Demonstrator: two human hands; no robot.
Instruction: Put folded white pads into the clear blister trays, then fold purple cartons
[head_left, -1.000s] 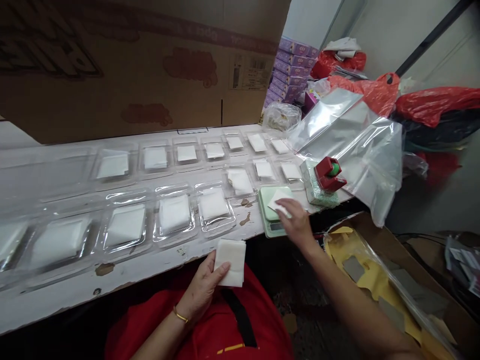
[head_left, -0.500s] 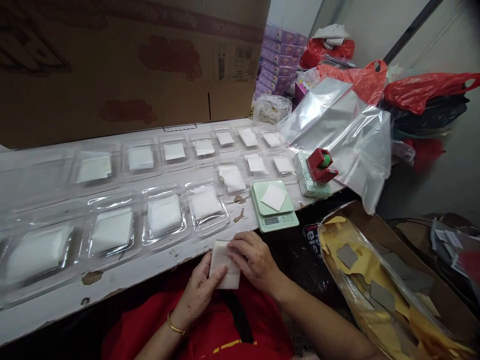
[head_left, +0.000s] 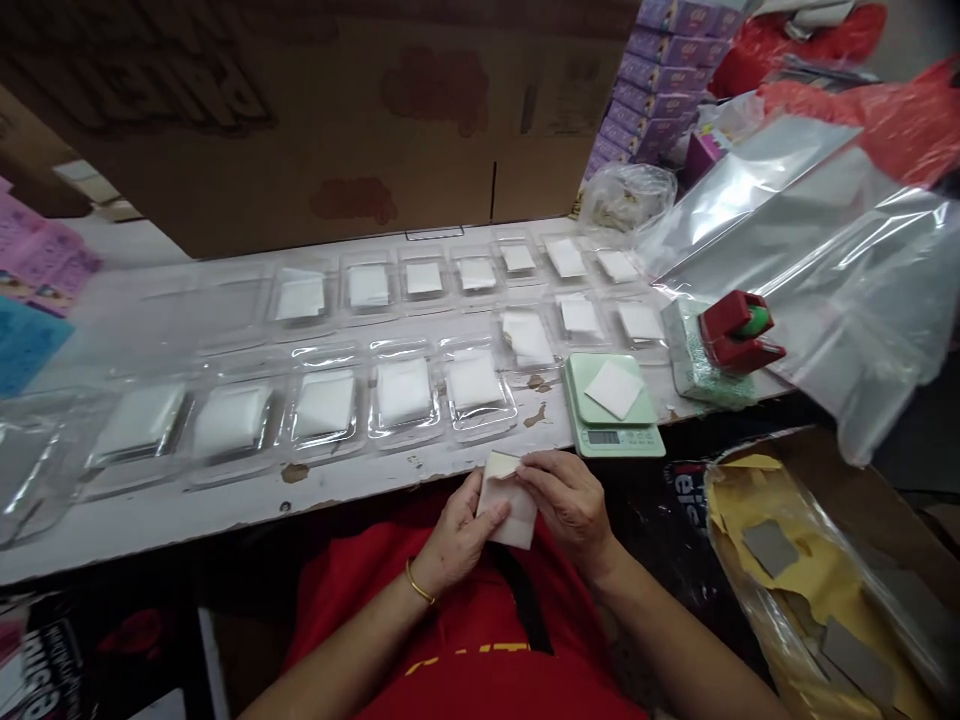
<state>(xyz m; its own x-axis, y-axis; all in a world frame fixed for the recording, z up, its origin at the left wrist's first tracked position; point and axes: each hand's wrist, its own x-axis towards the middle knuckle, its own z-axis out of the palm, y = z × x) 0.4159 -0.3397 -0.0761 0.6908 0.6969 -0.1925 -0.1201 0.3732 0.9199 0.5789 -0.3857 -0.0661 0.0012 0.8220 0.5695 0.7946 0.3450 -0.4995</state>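
Observation:
A small white stack of thin sheets (head_left: 511, 518) is held over my lap at the table's front edge. My left hand (head_left: 466, 520) grips it from the left, thumb lying across its face. With thumb and fingers pinched, my right hand (head_left: 568, 497) holds the turned-back upper edge of the top sheet. Beyond it, a pale green digital scale (head_left: 640, 441) carries a white square (head_left: 613, 389); its reading is too blurred to make out. Two rows of clear plastic trays, such as this tray (head_left: 480, 425), hold white squares (head_left: 403, 390) on the table.
A large cardboard box (head_left: 442, 130) stands behind the rows. To the right, a red tape dispenser (head_left: 731, 335) sits on a wrapped block (head_left: 686, 350) beside clear plastic sheeting (head_left: 795, 250). Lower right, an open carton (head_left: 900, 500) contains yellow paper and grey pieces.
The view has swung left, so everything sits further right in the picture. My right fingers have peeled back the top sheet's upper edge, while my left hand keeps its hold.

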